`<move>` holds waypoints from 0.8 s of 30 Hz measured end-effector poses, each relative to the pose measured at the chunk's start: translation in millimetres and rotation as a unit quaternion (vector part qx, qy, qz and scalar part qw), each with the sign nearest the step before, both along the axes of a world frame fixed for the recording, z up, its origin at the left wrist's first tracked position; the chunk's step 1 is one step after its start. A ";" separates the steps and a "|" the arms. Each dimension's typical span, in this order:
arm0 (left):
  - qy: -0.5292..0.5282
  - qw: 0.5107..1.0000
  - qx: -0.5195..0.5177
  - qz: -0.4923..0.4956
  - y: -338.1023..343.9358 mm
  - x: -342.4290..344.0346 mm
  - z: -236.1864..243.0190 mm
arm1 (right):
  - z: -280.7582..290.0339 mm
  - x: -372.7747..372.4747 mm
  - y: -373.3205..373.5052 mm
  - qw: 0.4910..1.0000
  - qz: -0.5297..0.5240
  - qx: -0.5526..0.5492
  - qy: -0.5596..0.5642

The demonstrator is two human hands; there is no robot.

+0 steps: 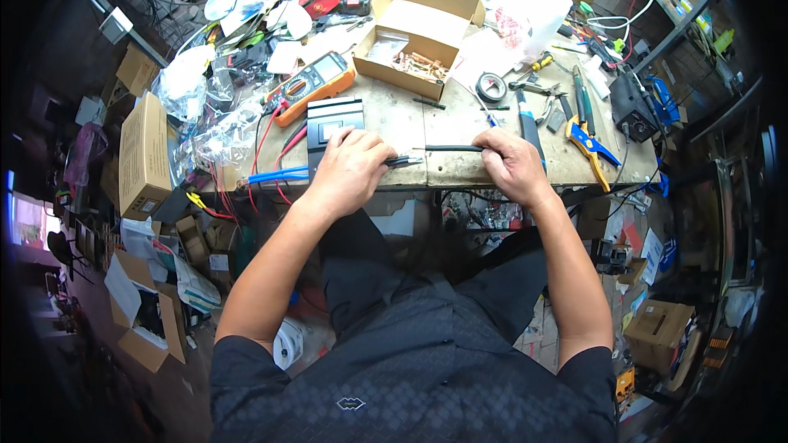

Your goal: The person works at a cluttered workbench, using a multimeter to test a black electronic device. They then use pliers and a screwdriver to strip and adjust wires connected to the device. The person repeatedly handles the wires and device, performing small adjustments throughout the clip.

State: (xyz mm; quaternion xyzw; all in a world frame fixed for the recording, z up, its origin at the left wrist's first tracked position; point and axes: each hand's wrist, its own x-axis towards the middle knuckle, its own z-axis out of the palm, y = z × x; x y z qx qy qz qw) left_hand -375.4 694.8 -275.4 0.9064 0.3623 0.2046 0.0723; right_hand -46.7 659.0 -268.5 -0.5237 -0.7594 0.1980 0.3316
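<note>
My left hand (353, 166) lies over the lower part of a flat black box-shaped device (334, 112) at the front edge of the bench. Its fingers are curled, and a short black cable (402, 162) with a pale stripped end sticks out from them to the right. With my right hand (510, 162) I pinch a second black cable (451, 148). That one points left, its bare end thin and copper-coloured. A small gap separates the two cable ends. Blue wires (279, 175) run left from beside the device. The undersides of both hands are hidden.
An orange multimeter (312, 86) with red and black leads lies behind the device. Further back stands an open cardboard box (408, 75) with copper pieces. On the right are a tape roll (492, 88), blue-and-yellow wire strippers (589, 146) and a black power unit (634, 107).
</note>
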 end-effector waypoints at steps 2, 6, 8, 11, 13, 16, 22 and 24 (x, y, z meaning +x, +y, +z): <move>0.001 0.999 0.021 0.034 -7.1 8.1 -6.6 | -4.4 -4.2 5.2 0.999 0.005 0.017 -0.029; -0.028 0.997 -0.012 0.072 -17.6 19.8 -8.2 | -14.4 -5.2 8.8 0.998 0.006 0.027 -0.052; -0.046 0.996 -0.026 0.076 -16.5 19.4 -11.3 | -17.0 -8.1 11.0 0.998 0.004 0.038 -0.059; -0.060 0.995 -0.026 0.072 -15.7 19.7 -9.9 | -19.3 -9.1 11.2 0.997 -0.003 0.040 -0.063; -0.056 0.995 -0.030 0.072 -14.9 19.4 -9.0 | -18.2 -10.0 11.0 0.996 -0.005 0.040 -0.076; -0.054 0.995 -0.041 0.075 -15.2 18.7 -7.9 | -16.0 -12.0 10.5 0.994 -0.004 0.048 -0.099; -0.057 0.994 -0.052 0.078 -13.7 19.3 -7.5 | -17.2 -14.7 9.6 0.997 -0.022 0.038 -0.067; -0.058 0.994 -0.053 0.078 -13.7 19.1 -7.2 | -18.3 -13.7 10.1 0.997 -0.025 0.032 -0.064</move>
